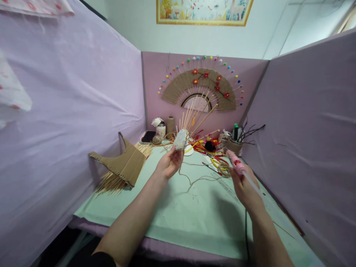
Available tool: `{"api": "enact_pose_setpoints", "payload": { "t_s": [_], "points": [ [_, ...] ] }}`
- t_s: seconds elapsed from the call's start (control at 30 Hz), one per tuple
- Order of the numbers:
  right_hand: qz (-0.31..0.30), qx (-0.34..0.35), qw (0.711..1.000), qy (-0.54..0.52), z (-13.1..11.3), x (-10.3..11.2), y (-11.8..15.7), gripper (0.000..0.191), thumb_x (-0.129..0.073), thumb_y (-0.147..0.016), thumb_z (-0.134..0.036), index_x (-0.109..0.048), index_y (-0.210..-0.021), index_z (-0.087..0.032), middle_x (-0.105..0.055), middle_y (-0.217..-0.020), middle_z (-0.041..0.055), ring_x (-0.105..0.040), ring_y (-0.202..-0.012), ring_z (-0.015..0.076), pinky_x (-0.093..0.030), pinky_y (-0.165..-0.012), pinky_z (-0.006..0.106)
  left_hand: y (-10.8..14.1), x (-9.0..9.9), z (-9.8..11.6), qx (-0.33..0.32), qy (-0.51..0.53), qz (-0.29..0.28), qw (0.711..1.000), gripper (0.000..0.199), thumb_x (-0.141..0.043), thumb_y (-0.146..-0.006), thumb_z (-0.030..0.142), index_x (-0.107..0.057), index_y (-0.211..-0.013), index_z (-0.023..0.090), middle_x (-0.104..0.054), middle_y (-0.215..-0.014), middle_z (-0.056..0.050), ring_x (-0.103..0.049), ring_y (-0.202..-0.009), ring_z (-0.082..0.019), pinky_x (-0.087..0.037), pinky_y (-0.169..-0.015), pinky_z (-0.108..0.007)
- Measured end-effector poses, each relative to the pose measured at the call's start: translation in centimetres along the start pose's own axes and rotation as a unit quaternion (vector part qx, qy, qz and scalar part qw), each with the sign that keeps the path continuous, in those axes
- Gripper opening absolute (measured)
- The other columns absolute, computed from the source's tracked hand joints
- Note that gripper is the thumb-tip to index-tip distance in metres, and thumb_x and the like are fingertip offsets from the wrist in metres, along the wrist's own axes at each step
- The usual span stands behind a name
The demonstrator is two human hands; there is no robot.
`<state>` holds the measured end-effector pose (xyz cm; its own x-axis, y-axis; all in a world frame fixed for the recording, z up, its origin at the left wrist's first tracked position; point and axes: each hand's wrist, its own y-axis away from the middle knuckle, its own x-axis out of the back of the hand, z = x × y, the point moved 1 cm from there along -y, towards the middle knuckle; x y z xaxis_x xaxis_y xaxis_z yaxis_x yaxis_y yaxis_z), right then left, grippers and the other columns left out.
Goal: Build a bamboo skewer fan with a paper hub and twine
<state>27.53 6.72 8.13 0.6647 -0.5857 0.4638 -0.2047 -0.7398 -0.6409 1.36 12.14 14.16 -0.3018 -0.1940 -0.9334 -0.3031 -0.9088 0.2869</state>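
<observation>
My left hand [171, 162] is closed on a small pale patterned fan base [181, 139], held up above the table. Thin wooden sticks [200, 115] spread upward and to the right from this base. In my right hand [247, 189] is a pink hot glue gun [236, 162], a clear glue stick poking out of its back and a dark cord hanging below. Its nozzle points up and away, apart from the fan base. Twine [190, 182] lies loosely on the green table cover between my hands.
Cut cardboard [126, 157] rests on a pile of thin sticks [111, 183] at left. Along the back stand a phone [148, 137], a white jar [161, 130], a thread spool [170, 126] and a pen holder [234, 145]. Scissors [215, 163] lie near coloured strips. A finished fan [178, 87] hangs behind.
</observation>
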Motion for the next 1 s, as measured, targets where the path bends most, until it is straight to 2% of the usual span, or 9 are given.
{"api": "enact_pose_setpoints", "payload": {
  "t_s": [0.17,0.3,0.4,0.5,0.57,0.6,0.73,0.87,1.0],
  "points": [
    [-0.116,-0.092,0.883,0.446,7.2,2.1,1.1,0.03,-0.049,-0.093,-0.034,-0.065,-0.099,-0.01,-0.061,-0.096,0.0272,-0.062,-0.091,0.0384,-0.047,-0.07,0.045,-0.6,0.3,0.3,-0.044,-0.003,-0.01,0.999,0.029,-0.046,-0.098,0.016,-0.063,-0.119,0.004,-0.073,-0.076,-0.01,-0.071,-0.065,-0.014,-0.06,-0.061,-0.02],
    [-0.222,-0.158,0.84,0.47,9.7,2.4,2.2,0.035,-0.051,-0.093,-0.036,-0.066,-0.106,-0.007,-0.063,-0.103,0.027,-0.063,-0.101,0.04,-0.05,-0.075,0.046,-1.1,0.6,0.1,-0.063,-0.004,-0.018,0.998,0.028,-0.047,-0.097,0.013,-0.063,-0.118,0.004,-0.074,-0.077,-0.01,-0.071,-0.066,-0.014,-0.061,-0.062,-0.021],
    [-0.221,-0.173,0.847,0.451,8.6,2.7,1.6,0.036,-0.051,-0.092,-0.037,-0.068,-0.106,-0.008,-0.064,-0.106,0.0273,-0.062,-0.105,0.0426,-0.049,-0.08,0.053,-1.1,0.6,0.0,-0.061,-0.011,-0.015,0.998,0.027,-0.047,-0.097,0.013,-0.064,-0.118,0.005,-0.074,-0.078,-0.01,-0.072,-0.065,-0.014,-0.061,-0.061,-0.021],
    [-0.14,-0.126,0.934,0.304,4.4,2.0,0.4,0.034,-0.055,-0.089,-0.036,-0.065,-0.106,-0.009,-0.066,-0.106,0.0254,-0.062,-0.106,0.0396,-0.048,-0.088,0.055,-1.0,0.5,-0.3,-0.068,-0.017,-0.014,0.997,0.027,-0.047,-0.098,0.013,-0.064,-0.117,0.004,-0.074,-0.076,-0.009,-0.071,-0.064,-0.014,-0.061,-0.06,-0.022],
    [-0.1,-0.061,0.991,0.06,0.2,0.4,-0.2,0.035,-0.057,-0.088,-0.043,-0.061,-0.111,-0.016,-0.066,-0.113,0.0182,-0.063,-0.106,0.0315,-0.048,-0.093,0.05,-0.9,0.5,-0.6,-0.078,-0.019,-0.013,0.997,0.026,-0.048,-0.097,0.012,-0.064,-0.116,0.005,-0.074,-0.077,-0.009,-0.071,-0.064,-0.014,-0.062,-0.061,-0.022],
    [-0.1,-0.041,0.992,-0.068,-1.9,-0.8,-0.3,0.037,-0.056,-0.088,-0.048,-0.058,-0.112,-0.019,-0.066,-0.114,0.0149,-0.063,-0.107,0.0282,-0.049,-0.094,0.048,-0.9,0.5,-0.8,-0.083,-0.019,-0.014,0.996,0.025,-0.049,-0.097,0.012,-0.064,-0.116,0.006,-0.075,-0.079,-0.009,-0.071,-0.064,-0.014,-0.062,-0.062,-0.022],
    [-0.156,-0.065,0.912,-0.374,-9.1,-6.0,0.2,0.041,-0.072,-0.077,-0.049,-0.052,-0.101,-0.023,-0.066,-0.11,0.0083,-0.065,-0.104,0.022,-0.051,-0.091,0.04,-0.7,0.8,-0.9,-0.101,-0.016,-0.017,0.995,0.024,-0.05,-0.096,0.012,-0.065,-0.115,0.008,-0.075,-0.082,-0.009,-0.072,-0.068,-0.014,-0.062,-0.064,-0.022],
    [-0.231,-0.18,0.81,-0.507,-11.7,-8.5,0.7,0.041,-0.077,-0.073,-0.045,-0.051,-0.093,-0.022,-0.069,-0.083,0.0005,-0.064,-0.07,0.0138,-0.052,-0.069,0.03,-0.5,1.3,-0.3,-0.117,-0.017,-0.008,0.993,0.022,-0.051,-0.096,0.013,-0.066,-0.111,0.006,-0.074,-0.077,-0.008,-0.072,-0.066,-0.013,-0.062,-0.064,-0.021],
    [-0.23,-0.174,0.801,-0.525,-11.3,-8.4,0.1,0.029,-0.077,-0.075,-0.04,-0.061,-0.083,-0.018,-0.059,-0.063,-0.0042,-0.049,-0.053,0.0071,-0.039,-0.054,0.021,-0.6,1.5,-0.1,-0.127,-0.015,-0.02,0.992,0.02,-0.049,-0.096,0.011,-0.065,-0.109,0.007,-0.075,-0.077,-0.007,-0.072,-0.067,-0.013,-0.062,-0.065,-0.021]
  ]
}}
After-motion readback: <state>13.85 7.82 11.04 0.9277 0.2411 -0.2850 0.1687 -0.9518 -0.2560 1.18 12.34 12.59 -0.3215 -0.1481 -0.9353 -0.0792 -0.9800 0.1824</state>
